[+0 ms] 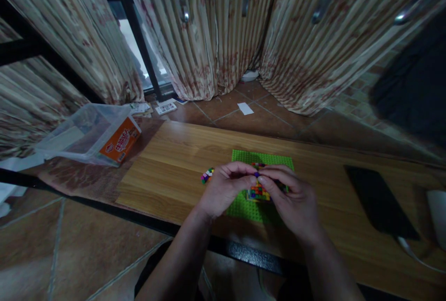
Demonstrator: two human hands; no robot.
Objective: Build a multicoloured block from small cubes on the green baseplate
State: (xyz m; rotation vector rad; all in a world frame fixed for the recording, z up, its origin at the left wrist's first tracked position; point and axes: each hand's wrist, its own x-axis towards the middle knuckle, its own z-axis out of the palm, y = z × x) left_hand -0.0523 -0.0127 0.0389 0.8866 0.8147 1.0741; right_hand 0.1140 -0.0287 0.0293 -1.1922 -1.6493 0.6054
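Note:
Over a green studded baseplate, the fingertips of my left hand and my right hand meet in a pinch. Between them shows a small purple brick, with the fingers of both hands closed on it. Just beneath lies a block of multicoloured small bricks in red, yellow, orange, blue and green, partly hidden by my hands. A little heap of loose bricks in pink, purple, white and green lies on the wood beside my left hand.
The wooden tabletop has a dark rim along its near edge. A black phone-like slab with a white cable lies at right, near a white object. At left stands a clear plastic tub with an orange label. Striped curtains hang behind.

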